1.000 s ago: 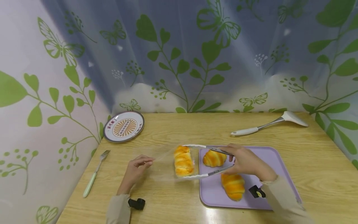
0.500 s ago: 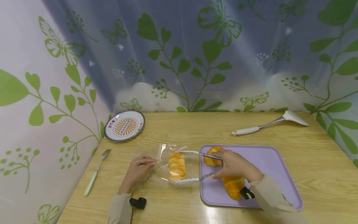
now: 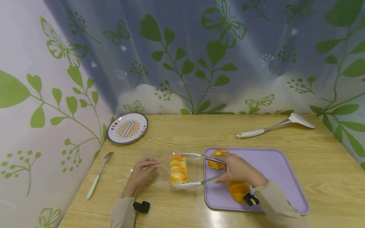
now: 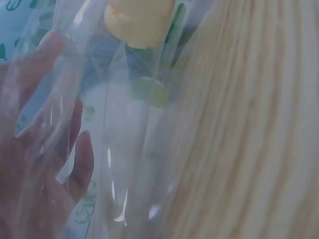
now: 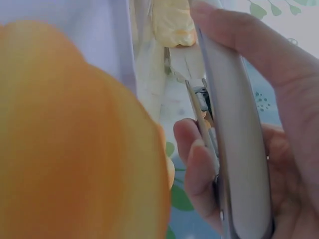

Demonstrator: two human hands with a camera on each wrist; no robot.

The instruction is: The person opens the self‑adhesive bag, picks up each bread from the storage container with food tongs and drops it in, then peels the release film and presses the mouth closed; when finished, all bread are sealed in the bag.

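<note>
My left hand (image 3: 143,172) pinches the edge of a clear plastic bag (image 3: 162,174) between thumb and fingertips. In the left wrist view, the bag's film (image 4: 124,169) hangs in front of the hand. A golden oblong bread roll (image 3: 178,169) lies within the bag's film. My right hand (image 3: 238,169) holds metal tongs (image 3: 209,180) with white tips. The tips stand at the roll's far and near ends. In the right wrist view, fingers and thumb wrap the tongs' handle (image 5: 237,134). A croissant (image 3: 239,191) on the tray is partly hidden under the right hand.
A lilac tray (image 3: 273,167) carries the croissant and another bread roll (image 3: 216,162). At the back left is a white patterned plate (image 3: 127,128). A green-handled fork (image 3: 99,175) lies at left, and a white-handled spatula (image 3: 273,127) at back right.
The right hand has moved left with the tongs, carrying the roll deeper into the clear bag. The left hand has shifted slightly to the right, still pinching the bag.
</note>
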